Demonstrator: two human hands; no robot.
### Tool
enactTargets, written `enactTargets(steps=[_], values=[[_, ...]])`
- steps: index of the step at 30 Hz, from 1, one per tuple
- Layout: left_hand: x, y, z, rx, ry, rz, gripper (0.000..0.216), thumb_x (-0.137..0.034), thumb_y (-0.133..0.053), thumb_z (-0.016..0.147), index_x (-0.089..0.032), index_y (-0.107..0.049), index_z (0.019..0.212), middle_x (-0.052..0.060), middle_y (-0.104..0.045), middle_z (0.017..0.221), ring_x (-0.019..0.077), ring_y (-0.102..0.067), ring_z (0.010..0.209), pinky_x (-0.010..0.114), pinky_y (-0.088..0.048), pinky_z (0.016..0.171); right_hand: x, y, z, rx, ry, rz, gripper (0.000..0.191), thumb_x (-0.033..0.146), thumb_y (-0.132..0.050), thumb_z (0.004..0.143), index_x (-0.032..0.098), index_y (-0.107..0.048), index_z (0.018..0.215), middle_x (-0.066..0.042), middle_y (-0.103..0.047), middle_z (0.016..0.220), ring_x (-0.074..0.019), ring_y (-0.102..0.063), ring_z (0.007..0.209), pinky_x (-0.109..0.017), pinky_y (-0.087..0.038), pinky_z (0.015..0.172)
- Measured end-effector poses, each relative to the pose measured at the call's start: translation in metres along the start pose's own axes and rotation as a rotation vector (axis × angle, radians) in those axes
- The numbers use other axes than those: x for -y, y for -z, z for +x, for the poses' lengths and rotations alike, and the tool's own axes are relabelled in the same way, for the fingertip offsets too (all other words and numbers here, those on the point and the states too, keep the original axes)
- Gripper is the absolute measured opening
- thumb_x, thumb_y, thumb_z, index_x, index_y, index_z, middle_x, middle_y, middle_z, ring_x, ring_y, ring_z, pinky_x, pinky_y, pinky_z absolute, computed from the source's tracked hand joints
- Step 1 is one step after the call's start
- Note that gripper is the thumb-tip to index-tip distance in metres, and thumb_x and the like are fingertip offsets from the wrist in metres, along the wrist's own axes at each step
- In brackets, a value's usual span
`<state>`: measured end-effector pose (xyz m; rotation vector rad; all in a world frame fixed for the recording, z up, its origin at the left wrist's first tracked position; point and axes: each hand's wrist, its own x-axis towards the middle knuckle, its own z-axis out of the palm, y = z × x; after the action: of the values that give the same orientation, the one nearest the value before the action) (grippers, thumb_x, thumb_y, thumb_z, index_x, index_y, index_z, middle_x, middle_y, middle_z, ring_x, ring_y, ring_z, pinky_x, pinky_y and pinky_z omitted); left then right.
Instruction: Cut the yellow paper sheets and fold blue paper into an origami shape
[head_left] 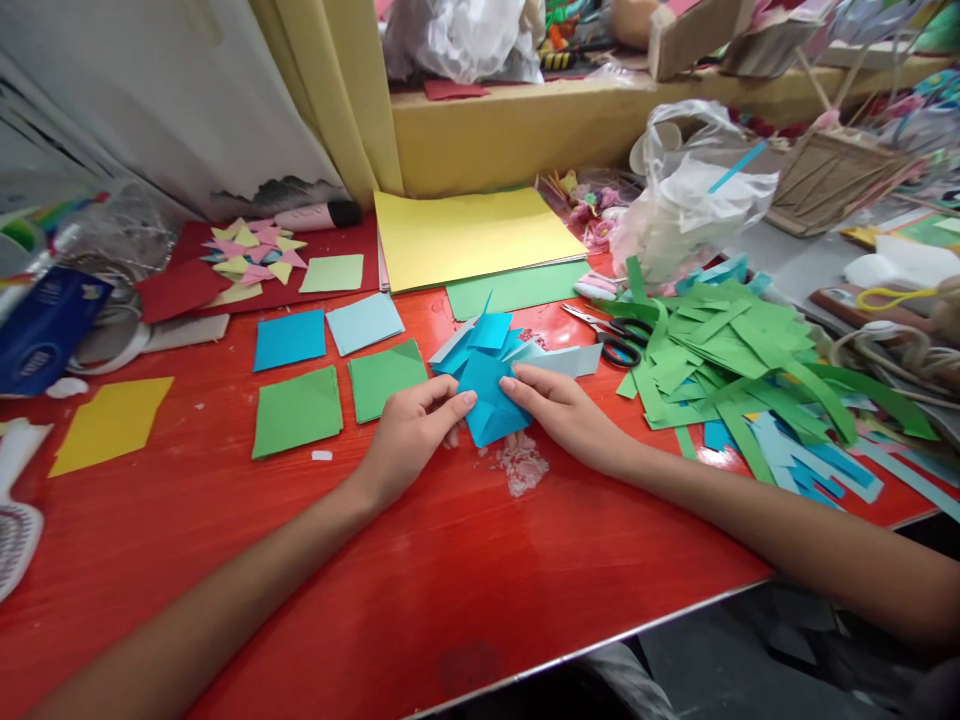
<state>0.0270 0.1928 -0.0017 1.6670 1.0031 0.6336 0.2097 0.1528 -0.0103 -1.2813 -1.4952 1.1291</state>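
Blue folded paper (487, 395) under both hands, scissors (611, 335) and green strips (720, 360) beside.

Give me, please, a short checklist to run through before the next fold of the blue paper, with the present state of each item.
1. Both hands on the piece: ok. The left hand and right hand press the folded blue paper from either side.
2. Paper flat on the red table: ok, it lies on the surface.
3. Crease lined up: cannot tell, the fingertips cover the edge.
4. Scissors away from the hands: ok, they lie apart, beyond the right hand.
5. Spare squares within reach: ok, the green squares lie just left of the left hand.
6. Green strips off the work: ok, piled to the right.
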Motion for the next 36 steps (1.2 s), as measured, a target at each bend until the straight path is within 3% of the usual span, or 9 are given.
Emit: enactTargets(steps=[6,11,19,26,30,36], values=[[0.0054,-0.0039,0.0045,-0.058,0.007,-0.197,0.020,-0.036,-0.062,0.083,-0.018,-0.054,0.079,-0.005,-0.056,0.062,0.0092,-0.053,0.055,0.023,-0.044,0.056,-0.0044,0.0011,0.0018,0.017,-0.028,0.053,0.033,0.045,-0.047,0.091,0.019,-0.048,0.071,0.001,-0.051,0.069,-0.0122,-0.048,0.065,-0.025,-0.040,0.062],[0.0039,-0.0050,0.0058,-0.054,0.038,-0.225,0.020,-0.032,-0.065,0.080,-0.017,-0.053,0.076,-0.005,-0.057,0.055,0.0091,-0.055,0.050,0.022,-0.045,0.053,-0.0055,0.0014,0.0018,-0.066,-0.003,0.064,0.022,0.038,-0.050,0.090,0.018,-0.055,0.081,0.001,-0.053,0.078,-0.0118,-0.047,0.072,-0.024,-0.039,0.068],[0.0028,-0.0024,0.0039,-0.047,0.035,-0.216,0.022,-0.032,-0.062,0.082,-0.016,-0.052,0.072,-0.005,-0.056,0.053,0.0082,-0.053,0.048,0.021,-0.044,0.053,-0.0066,0.0012,0.0039,-0.095,-0.030,0.120,0.021,0.038,-0.053,0.087,0.018,-0.058,0.083,0.000,-0.057,0.081,-0.0123,-0.050,0.074,-0.024,-0.040,0.067],[0.0075,-0.0046,0.0064,-0.080,-0.035,-0.282,0.016,-0.030,-0.064,0.080,-0.019,-0.058,0.091,-0.004,-0.058,0.069,0.0090,-0.058,0.054,0.022,-0.050,0.053,-0.0065,0.0022,0.0033,-0.096,-0.048,0.155,0.019,0.037,-0.058,0.084,0.019,-0.062,0.088,0.000,-0.060,0.078,-0.0134,-0.053,0.071,-0.026,-0.042,0.065],[0.0075,-0.0035,0.0060,-0.083,-0.072,-0.290,0.012,-0.026,-0.062,0.081,-0.022,-0.066,0.092,-0.003,-0.058,0.068,0.0092,-0.058,0.057,0.021,-0.051,0.055,-0.0056,0.0028,0.0015,-0.085,-0.033,0.241,0.017,0.029,-0.058,0.085,0.024,-0.065,0.100,0.002,-0.058,0.074,-0.0114,-0.049,0.064,-0.025,-0.040,0.061],[0.0055,-0.0018,0.0014,-0.088,-0.086,-0.218,0.015,-0.024,-0.059,0.084,-0.025,-0.073,0.090,-0.002,-0.065,0.078,0.0085,-0.057,0.061,0.021,-0.049,0.062,-0.0083,0.0031,0.0022,-0.117,-0.006,0.295,0.013,0.026,-0.057,0.086,0.023,-0.069,0.092,0.000,-0.062,0.087,-0.0097,-0.050,0.070,-0.023,-0.041,0.064]])
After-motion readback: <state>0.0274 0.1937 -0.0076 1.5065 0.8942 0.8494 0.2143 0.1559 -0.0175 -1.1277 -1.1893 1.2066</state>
